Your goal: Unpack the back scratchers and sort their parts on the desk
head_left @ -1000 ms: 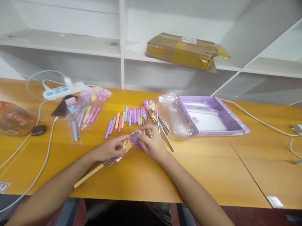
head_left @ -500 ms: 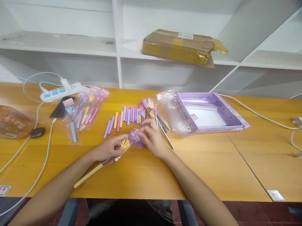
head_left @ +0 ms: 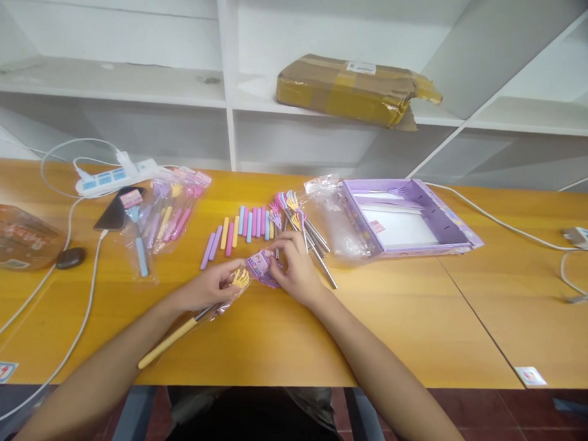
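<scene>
Right [head_left: 297, 271] and left hands [head_left: 204, 289] farther apart: left around scratcher [head_left: 168, 344], right bent at purple cards [head_left: 258, 265], grip unclear.

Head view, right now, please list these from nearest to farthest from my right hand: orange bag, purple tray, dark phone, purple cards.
From your right hand:
1. Purple cards, at its fingertips.
2. Purple tray, right and farther back.
3. Dark phone, well to the left.
4. Orange bag, at the far left edge.
</scene>
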A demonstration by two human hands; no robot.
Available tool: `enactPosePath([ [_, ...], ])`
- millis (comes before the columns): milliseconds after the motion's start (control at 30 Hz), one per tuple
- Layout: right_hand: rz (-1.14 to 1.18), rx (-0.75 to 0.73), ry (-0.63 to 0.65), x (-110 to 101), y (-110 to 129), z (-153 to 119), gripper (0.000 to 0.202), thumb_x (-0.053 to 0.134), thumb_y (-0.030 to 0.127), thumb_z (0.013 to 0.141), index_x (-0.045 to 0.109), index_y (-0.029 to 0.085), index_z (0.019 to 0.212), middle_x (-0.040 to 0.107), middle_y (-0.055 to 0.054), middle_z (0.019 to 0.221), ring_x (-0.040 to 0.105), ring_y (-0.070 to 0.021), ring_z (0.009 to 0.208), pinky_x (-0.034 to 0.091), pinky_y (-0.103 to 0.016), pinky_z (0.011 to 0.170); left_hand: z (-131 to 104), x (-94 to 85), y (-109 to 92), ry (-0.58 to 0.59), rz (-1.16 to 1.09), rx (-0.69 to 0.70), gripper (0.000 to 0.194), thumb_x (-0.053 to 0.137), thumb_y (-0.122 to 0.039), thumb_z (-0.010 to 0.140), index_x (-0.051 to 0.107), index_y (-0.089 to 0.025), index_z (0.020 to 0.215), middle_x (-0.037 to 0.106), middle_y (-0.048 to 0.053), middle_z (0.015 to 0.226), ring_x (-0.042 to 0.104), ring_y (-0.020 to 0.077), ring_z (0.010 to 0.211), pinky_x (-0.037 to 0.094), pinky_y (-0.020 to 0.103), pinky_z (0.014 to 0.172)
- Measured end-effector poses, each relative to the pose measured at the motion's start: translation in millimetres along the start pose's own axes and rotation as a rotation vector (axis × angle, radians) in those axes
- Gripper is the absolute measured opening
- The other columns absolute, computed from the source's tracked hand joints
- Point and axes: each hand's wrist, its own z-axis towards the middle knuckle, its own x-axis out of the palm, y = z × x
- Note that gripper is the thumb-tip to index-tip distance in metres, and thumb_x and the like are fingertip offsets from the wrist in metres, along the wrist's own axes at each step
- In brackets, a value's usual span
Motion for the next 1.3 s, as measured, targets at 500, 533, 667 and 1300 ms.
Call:
enactPosePath([
  [500, 0.226, 0.064, 0.085, -2.8, -0.6, 3.2, 0.014, 0.070, 0.008, 0.087, 0.067, 0.022, 0.090, 0.060, -0.006, 0.109, 0.066, -0.0205, 0.102, 0.055, -0.035, 0.089, 3.5, 0.5, 5.6, 0.008, 0.057, -0.041, 0.073, 0.067, -0.030, 0.100, 0.040, -0.021, 0.168, 0.052, -0.009, 0.068, 0.049, 0.0084, 0.048, 0.046, 0.018, 0.048],
  [533, 0.213, 0.070, 0.068, -2.6, -0.6, 3.4, 0.015, 0.069, 0.008, 0.086, 0.066, 0.022, 0.089, 0.060, -0.006, 0.109, 0.065, -0.0207, 0.102, 0.056, -0.035, 0.089, 3.4, 0.5, 5.0, 0.007, 0.069, -0.043, 0.074, 0.066, -0.029, 0.100, 0.040, -0.021, 0.168, 0.051, -0.009, 0.067, 0.048, 0.0080, 0.048, 0.045, 0.018, 0.048],
  [667, 0.131, 0.101, -0.043, -9.1, -8.1, 6.9, 0.014, 0.068, 0.010, 0.087, 0.066, 0.023, 0.090, 0.061, -0.007, 0.109, 0.064, -0.0233, 0.106, 0.054, -0.041, 0.099, 1.2, -0.5, -2.7, -0.022, 0.107, -0.030, 0.074, 0.065, -0.026, 0.099, 0.040, -0.022, 0.169, 0.044, -0.012, 0.062, 0.045, 0.0074, 0.046, 0.042, 0.016, 0.047],
  [1300, 0.361, 0.185, 0.261, -8.1, 12.0, 5.1, 0.033, 0.054, 0.050, 0.113, 0.076, 0.024, 0.116, 0.071, -0.004, 0.098, 0.068, -0.0195, 0.083, 0.059, -0.034, 0.075, 10.5, 10.6, -1.1, -0.104, -0.068, 0.031, 0.052, 0.068, -0.067, 0.100, 0.066, -0.015, 0.097, 0.066, -0.001, 0.063, 0.064, 0.0135, 0.054, 0.048, 0.024, 0.055],
])
